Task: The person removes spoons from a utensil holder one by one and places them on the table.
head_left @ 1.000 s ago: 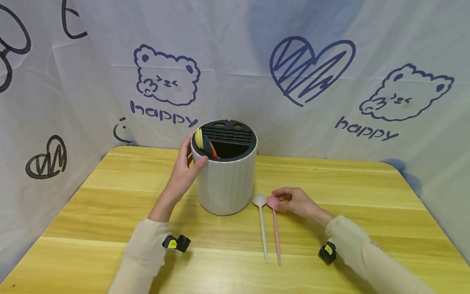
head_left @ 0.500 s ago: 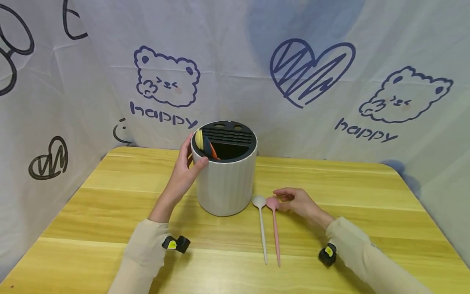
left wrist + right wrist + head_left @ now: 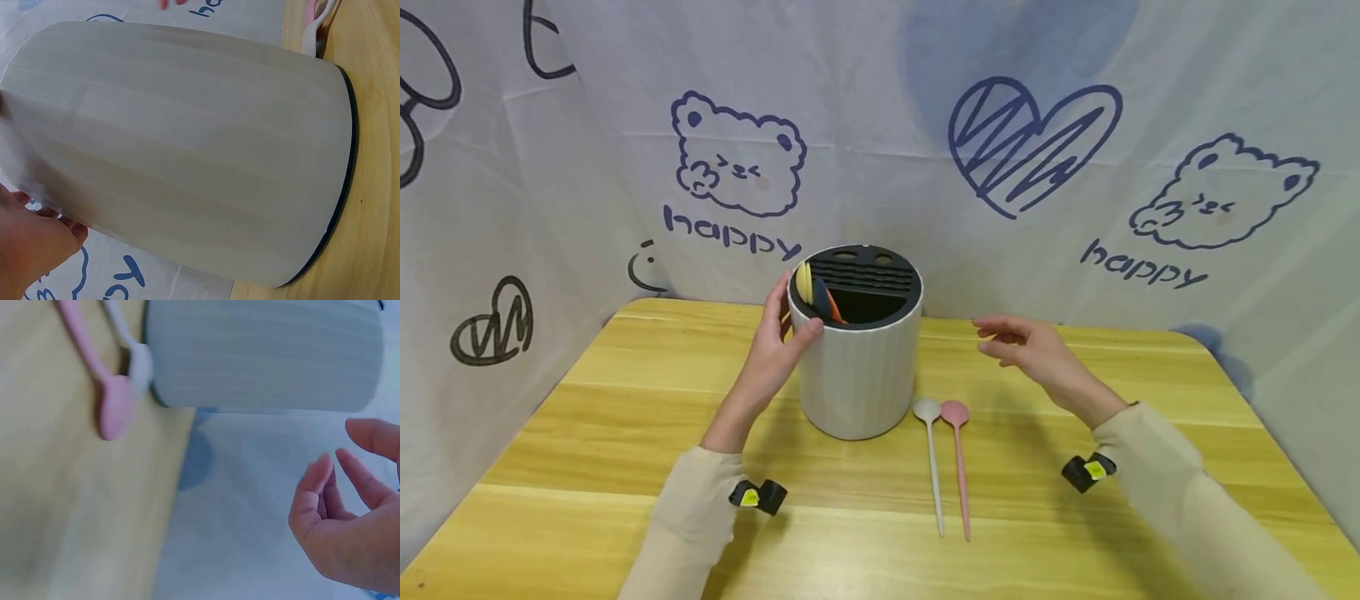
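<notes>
Our left hand (image 3: 775, 342) grips the ribbed utensil holder (image 3: 863, 375). Our right hand (image 3: 1036, 350) hovers near the pink spoon (image 3: 955, 414).

The pale container (image 3: 857, 383) looks like matt plastic, softly ribbed, with a black top (image 3: 861, 275) of smooth, dull plastic. The white spoon (image 3: 927, 410) and the pink spoon (image 3: 955, 413) seem to be smooth matt plastic. The table (image 3: 685, 333) shows wood grain under a satin sheen; the backdrop (image 3: 880, 108) is creased cloth, the sleeves (image 3: 677, 517) matt fabric.
</notes>
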`<action>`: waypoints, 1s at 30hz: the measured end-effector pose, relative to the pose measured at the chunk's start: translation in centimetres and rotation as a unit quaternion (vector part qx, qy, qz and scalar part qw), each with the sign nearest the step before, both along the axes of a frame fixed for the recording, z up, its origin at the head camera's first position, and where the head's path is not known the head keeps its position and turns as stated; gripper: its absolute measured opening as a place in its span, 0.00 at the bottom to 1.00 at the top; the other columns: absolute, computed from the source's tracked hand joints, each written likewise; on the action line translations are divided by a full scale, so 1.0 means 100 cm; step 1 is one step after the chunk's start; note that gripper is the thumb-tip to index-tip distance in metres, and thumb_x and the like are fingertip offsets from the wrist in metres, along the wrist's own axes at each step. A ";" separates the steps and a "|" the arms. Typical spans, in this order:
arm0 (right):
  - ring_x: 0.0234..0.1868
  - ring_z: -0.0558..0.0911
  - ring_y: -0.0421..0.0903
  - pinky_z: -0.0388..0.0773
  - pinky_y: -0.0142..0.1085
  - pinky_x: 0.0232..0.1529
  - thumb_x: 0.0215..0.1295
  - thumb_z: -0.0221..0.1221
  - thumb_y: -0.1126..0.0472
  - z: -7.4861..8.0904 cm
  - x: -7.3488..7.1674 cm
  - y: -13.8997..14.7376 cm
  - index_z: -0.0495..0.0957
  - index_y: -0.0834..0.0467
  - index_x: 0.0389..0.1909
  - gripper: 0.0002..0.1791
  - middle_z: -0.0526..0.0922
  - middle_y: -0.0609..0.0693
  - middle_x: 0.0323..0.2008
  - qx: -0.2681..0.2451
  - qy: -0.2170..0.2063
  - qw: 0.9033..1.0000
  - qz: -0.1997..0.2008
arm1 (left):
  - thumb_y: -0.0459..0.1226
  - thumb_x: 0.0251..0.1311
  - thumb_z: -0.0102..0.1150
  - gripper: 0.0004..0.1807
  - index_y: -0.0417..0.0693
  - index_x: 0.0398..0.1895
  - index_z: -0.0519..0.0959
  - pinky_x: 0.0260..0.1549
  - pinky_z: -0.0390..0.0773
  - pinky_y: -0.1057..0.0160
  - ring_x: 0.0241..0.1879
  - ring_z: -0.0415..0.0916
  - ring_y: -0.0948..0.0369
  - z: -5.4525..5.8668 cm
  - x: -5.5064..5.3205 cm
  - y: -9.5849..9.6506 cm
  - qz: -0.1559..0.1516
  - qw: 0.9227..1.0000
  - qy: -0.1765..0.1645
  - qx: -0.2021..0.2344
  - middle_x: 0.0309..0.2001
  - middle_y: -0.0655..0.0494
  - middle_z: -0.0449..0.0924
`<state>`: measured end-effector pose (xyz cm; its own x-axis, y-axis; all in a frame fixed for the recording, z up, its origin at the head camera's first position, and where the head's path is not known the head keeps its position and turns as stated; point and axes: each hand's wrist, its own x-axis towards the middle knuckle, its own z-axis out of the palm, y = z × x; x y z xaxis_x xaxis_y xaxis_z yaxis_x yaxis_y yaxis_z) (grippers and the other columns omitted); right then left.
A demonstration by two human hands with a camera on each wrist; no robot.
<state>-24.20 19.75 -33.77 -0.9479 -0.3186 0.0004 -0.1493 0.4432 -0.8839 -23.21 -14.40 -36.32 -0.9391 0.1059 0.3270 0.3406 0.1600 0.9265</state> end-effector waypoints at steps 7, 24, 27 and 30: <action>0.50 0.76 0.52 0.77 0.35 0.44 0.70 0.56 0.61 0.032 0.003 -0.013 0.70 0.64 0.63 0.23 0.77 0.59 0.53 0.009 0.021 1.000 0.020 | 0.53 0.63 0.54 0.46 0.51 0.77 0.43 0.69 0.48 0.52 0.73 0.45 0.57 0.000 0.000 0.002 0.000 1.000 -0.003 0.001 0.75 0.52 0.45; 0.54 0.77 0.49 0.80 0.41 0.46 0.69 0.57 0.63 0.077 0.006 -0.050 0.72 0.63 0.61 0.22 0.77 0.57 0.56 -0.004 0.060 0.995 0.079 | 0.54 0.63 0.56 0.47 0.47 0.77 0.44 0.70 0.46 0.52 0.73 0.43 0.56 -0.001 -0.003 0.001 -0.005 1.000 0.014 0.017 0.76 0.49 0.44; 0.53 0.77 0.48 0.79 0.43 0.47 0.68 0.58 0.63 0.085 0.007 -0.059 0.72 0.63 0.62 0.22 0.78 0.56 0.56 -0.006 0.048 0.995 0.090 | 0.54 0.63 0.56 0.48 0.47 0.77 0.44 0.70 0.46 0.52 0.73 0.43 0.56 0.000 -0.002 0.001 -0.006 1.000 0.015 0.015 0.76 0.49 0.44; 0.52 0.78 0.47 0.79 0.44 0.48 0.68 0.58 0.63 0.091 0.008 -0.070 0.73 0.63 0.61 0.21 0.78 0.54 0.55 -0.013 0.024 0.995 0.099 | 0.55 0.63 0.56 0.48 0.48 0.77 0.44 0.70 0.45 0.52 0.73 0.43 0.55 0.000 -0.002 0.001 -0.009 1.000 0.015 0.015 0.76 0.50 0.43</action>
